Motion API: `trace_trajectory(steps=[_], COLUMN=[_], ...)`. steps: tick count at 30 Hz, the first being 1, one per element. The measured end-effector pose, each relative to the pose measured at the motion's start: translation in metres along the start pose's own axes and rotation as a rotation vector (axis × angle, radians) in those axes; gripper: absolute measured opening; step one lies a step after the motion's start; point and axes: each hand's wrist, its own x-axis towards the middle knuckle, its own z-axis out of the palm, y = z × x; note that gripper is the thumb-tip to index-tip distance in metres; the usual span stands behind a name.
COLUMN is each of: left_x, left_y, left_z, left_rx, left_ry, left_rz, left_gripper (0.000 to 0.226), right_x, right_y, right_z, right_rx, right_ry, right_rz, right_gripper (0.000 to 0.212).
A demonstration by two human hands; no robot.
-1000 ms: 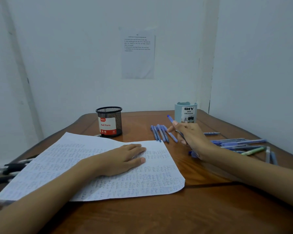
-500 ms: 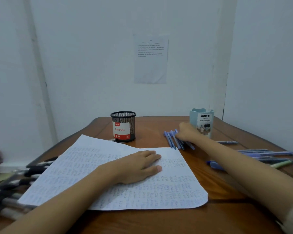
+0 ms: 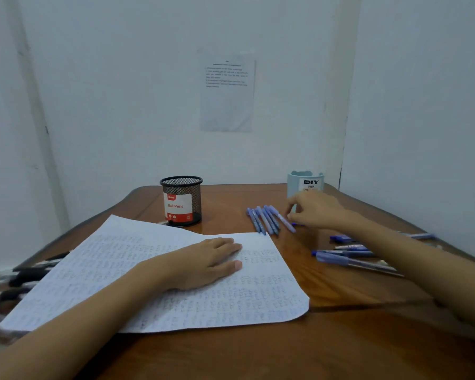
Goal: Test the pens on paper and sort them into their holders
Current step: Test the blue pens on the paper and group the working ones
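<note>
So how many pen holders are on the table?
2: a black mesh cup labelled Ball Pens, back centre, and a pale blue DIY organiser, back right, partly behind the right hand.

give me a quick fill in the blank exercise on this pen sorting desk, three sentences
1. The left hand lies flat on the sheet of ____.
2. The label on the black mesh cup reads Ball ____.
3. The row of pens next to the right hand is ____ in colour.

Missing words: paper; Pens; blue
</note>
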Motion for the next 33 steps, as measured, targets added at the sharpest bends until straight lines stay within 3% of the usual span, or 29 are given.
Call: trace_trajectory(steps=[3, 7, 10, 14, 22, 24, 28, 31, 33], left_x=[-0.001, -0.002, -0.002, -0.001, -0.002, -0.001, -0.002, -0.003, -0.003], left_y=[0.001, 0.005, 0.005, 0.004, 0.005, 0.005, 0.005, 0.006, 0.006], left_z=[0.000, -0.002, -0.001, 0.000, -0.001, -0.001, -0.002, -0.002, -0.002], left_rx=[0.010, 0.015, 0.019, 0.018, 0.015, 0.018, 0.023, 0.019, 0.020], left_ry=[-0.004, -0.007, -0.009, -0.008, -0.005, -0.003, -0.006, -0.008, -0.009], left_rz=[-0.005, -0.020, -0.027, -0.029, -0.029, -0.026, -0.024, -0.027, -0.030], left_gripper=[0.059, 0.058, 0.057, 0.058, 0.058, 0.057, 0.057, 0.057, 0.058], right_x=[-0.021, -0.021, -0.013, -0.014, -0.023, -0.028, -0.040, -0.047, -0.049], right_y=[0.023, 0.057, 0.076, 0.088, 0.079, 0.074, 0.040, 0.013, 0.005], right_z=[-0.006, 0.002, 0.016, 0.019, 0.003, -0.009, -0.028, -0.035, -0.034], right_rx=[-0.048, -0.144, -0.073, -0.065, -0.254, -0.128, 0.347, 0.723, 0.880], right_ry=[-0.011, -0.005, -0.098, -0.150, 0.084, 0.217, 0.458, 0.338, 0.215], right_rz=[0.016, 0.182, 0.228, 0.137, -0.087, -0.154, -0.255, -0.196, -0.139], right_gripper=[0.019, 0.019, 0.023, 0.027, 0.010, 0.026, 0.078, 0.102, 0.102])
